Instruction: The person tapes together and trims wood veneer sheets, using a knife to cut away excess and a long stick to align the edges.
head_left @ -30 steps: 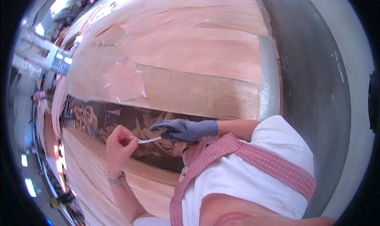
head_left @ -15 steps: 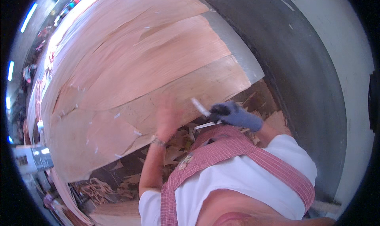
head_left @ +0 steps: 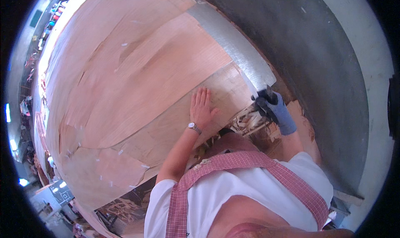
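Note:
My left hand (head_left: 201, 108) lies flat on a thin tan wood veneer sheet (head_left: 166, 131), fingers stretched out, a watch on the wrist. My right hand (head_left: 271, 106), in a blue glove with black palm and fingers, is closed at the sheet's right end. From its fingers a long, pale, blade-like tool (head_left: 248, 83) points up and left along the sheet's edge; its handle is hidden in the glove. Against the far side of this sheet lies a larger pinkish veneer sheet (head_left: 175, 67). Beyond their right ends shows a shiny metal strip (head_left: 233, 40).
Wood scraps (head_left: 250, 121) lie below the table edge near my right hand, with more shavings (head_left: 125, 209) at lower left. Short white tape pieces (head_left: 121, 152) dot the veneer at left. A dark grey surface (head_left: 308, 71) runs along the right side.
My left hand has moved right and come to rest flat on the veneer. My gloved right hand has moved right and up from near my apron to the sheet's right end.

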The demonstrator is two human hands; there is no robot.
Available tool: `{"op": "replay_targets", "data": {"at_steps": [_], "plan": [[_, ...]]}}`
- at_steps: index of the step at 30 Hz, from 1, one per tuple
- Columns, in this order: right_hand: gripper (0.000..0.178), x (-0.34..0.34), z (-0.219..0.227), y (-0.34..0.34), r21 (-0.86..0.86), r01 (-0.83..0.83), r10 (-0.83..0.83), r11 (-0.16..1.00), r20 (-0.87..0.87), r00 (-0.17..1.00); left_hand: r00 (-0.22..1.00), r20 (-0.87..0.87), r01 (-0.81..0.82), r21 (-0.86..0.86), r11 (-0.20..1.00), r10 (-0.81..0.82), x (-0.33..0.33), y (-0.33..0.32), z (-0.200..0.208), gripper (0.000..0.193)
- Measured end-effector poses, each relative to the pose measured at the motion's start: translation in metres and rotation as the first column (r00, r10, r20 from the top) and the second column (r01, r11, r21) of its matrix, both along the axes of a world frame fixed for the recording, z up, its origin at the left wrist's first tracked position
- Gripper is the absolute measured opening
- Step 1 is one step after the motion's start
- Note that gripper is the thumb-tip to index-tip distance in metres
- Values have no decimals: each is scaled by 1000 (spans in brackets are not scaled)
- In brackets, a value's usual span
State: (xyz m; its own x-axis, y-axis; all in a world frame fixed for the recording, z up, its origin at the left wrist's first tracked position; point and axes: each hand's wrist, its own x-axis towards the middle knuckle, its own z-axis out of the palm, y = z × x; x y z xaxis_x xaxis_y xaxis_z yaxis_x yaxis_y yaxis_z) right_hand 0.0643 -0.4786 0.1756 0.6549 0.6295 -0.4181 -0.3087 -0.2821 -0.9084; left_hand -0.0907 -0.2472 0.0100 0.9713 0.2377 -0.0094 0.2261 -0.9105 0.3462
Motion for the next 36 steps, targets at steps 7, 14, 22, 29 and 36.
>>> {"op": "replay_targets", "data": {"at_steps": [7, 14, 22, 29, 36], "plan": [[25, 53, -69, 39, 81, -22, 18, 997, 48, 999, 998, -60, -4, 31, 999, 6, 14, 7, -4, 95], [26, 67, -110, 90, 55, 55, -51, 997, -67, 996, 988, -146, -48, 44, 998, 54, 19, 1, 1, 94], [24, 75, -161, 94, -247, 139, -176, 959, -133, 975, 975, -217, -42, 70, 997, 56, 37, 6, 19, 74], [22, 72, -171, 89, -176, 194, -216, 965, -116, 969, 988, -51, 150, 134, 980, -144, 99, 16, 17, 55], [23, 82, -177, 88, -424, 48, 83, 904, 285, 955, 962, 74, 242, 222, 945, -264, 147, 21, -14, 62]]}}
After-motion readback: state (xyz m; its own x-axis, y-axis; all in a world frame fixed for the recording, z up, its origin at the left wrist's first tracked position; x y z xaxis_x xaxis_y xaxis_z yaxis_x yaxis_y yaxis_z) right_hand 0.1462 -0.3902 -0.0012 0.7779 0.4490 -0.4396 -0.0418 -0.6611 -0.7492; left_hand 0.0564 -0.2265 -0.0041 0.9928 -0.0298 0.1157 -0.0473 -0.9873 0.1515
